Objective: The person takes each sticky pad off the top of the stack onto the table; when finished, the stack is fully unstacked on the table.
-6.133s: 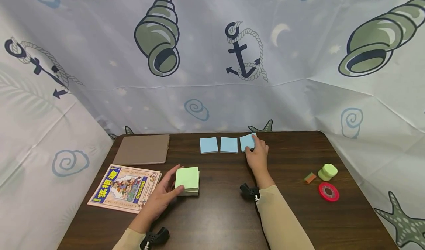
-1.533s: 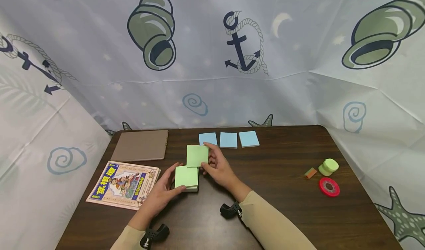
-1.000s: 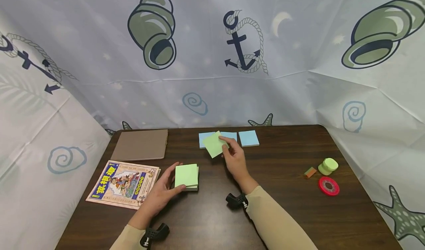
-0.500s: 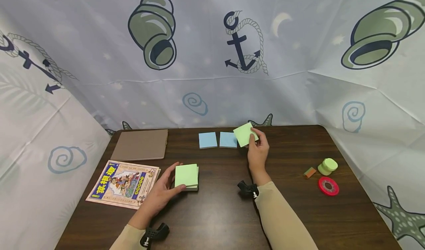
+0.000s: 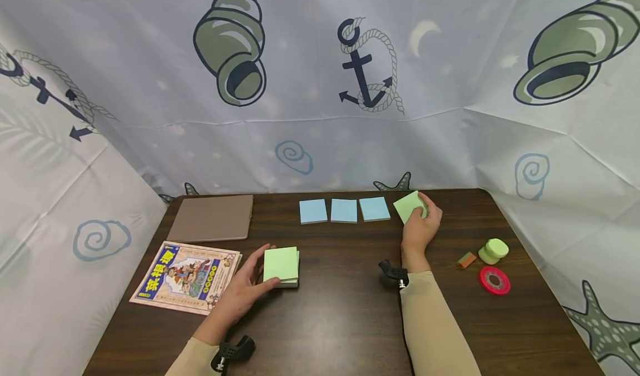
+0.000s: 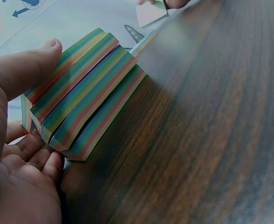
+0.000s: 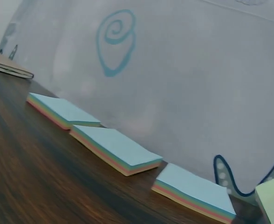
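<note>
The right hand (image 5: 419, 227) pinches a green pad (image 5: 409, 206) tilted above the bench (image 5: 350, 309), just right of the row of three blue pads (image 5: 344, 210). The left hand (image 5: 240, 298) grips the striped stack (image 5: 281, 265) near the front, thumb on its top edge. Risks, as I judge them: the tilted pad could land crooked or overlap the nearest blue pad (image 5: 374, 208), and the fanned stack could shear apart if the left grip loosens.

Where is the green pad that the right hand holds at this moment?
In the head view, the small green pad is at the far right end of the row, just right of the third blue pad, gripped by the right hand.
</note>
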The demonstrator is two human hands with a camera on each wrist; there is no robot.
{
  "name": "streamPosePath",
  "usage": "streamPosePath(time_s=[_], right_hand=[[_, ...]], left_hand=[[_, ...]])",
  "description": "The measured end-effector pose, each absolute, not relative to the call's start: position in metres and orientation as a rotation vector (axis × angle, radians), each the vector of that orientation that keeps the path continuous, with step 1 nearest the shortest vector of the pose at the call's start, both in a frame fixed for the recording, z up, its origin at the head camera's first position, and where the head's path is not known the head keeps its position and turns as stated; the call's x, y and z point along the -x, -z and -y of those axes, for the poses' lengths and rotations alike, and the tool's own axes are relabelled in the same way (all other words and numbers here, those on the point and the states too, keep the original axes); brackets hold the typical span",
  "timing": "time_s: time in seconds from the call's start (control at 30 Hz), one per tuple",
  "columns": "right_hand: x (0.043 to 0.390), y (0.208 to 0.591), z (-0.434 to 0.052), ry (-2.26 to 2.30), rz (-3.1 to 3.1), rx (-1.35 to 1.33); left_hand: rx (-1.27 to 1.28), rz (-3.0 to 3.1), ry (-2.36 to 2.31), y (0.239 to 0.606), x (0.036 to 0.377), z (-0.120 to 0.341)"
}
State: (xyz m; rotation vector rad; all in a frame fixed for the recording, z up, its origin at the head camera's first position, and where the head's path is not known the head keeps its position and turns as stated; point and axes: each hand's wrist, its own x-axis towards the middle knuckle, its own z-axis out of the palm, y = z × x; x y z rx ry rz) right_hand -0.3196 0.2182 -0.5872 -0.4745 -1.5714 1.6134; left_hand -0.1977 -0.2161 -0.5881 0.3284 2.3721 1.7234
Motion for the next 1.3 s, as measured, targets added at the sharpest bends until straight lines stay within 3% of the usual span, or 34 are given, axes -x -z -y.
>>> streamPosePath(time_s=[0.53,1.3], right_hand=[[0.3232,0.5927,-0.2285,-1.473,2.07,0.572],[0.3284,0.5909,-0.2248,-1.436,1.947,0.503]], left_hand=[[-0.31,-2.319,-1.764,0.5866,0.2,0.2165],[-0.304,-2.34,-1.728,0.5867,0.1991,0.2154]])
